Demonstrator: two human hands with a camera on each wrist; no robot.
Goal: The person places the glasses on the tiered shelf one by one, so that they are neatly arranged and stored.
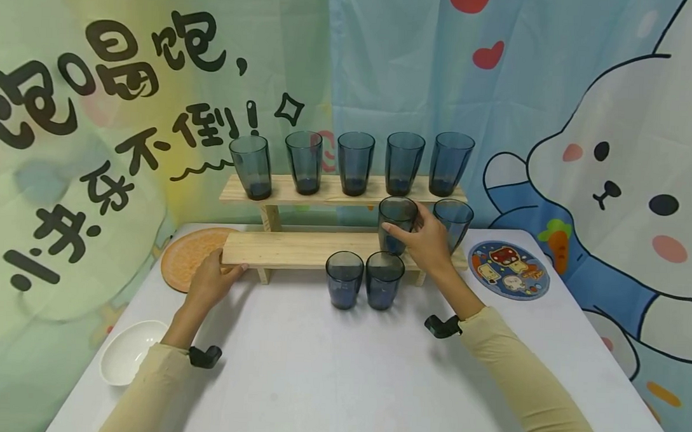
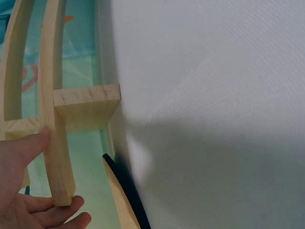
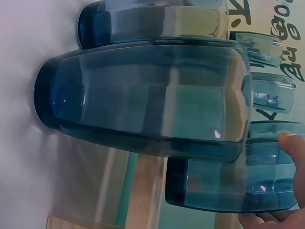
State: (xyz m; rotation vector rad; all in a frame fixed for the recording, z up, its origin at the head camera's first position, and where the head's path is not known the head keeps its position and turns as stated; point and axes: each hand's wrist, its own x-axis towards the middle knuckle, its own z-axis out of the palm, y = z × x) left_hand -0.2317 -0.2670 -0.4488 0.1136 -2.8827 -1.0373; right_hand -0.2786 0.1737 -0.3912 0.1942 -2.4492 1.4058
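Observation:
A two-step wooden rack (image 1: 299,249) stands at the back of the table. At the left end of its lower step, my left hand (image 1: 209,281) grips the board, thumb along the front edge and fingers round the end in the left wrist view. My right hand (image 1: 431,244) holds a blue-tinted drinking glass (image 1: 394,221) upright by its side, near the right part of the lower step. Another glass (image 1: 456,220) stands just right of that hand. Two more glasses, a left one (image 1: 344,279) and a right one (image 1: 384,281), stand on the table in front.
Several matching glasses (image 1: 355,165) line the upper step. To the left lie an orange round mat (image 1: 192,261) and a white bowl (image 1: 132,355). A blue patterned round mat (image 1: 510,271) lies at the right. Printed curtains (image 1: 380,64) hang behind the white table (image 1: 329,374).

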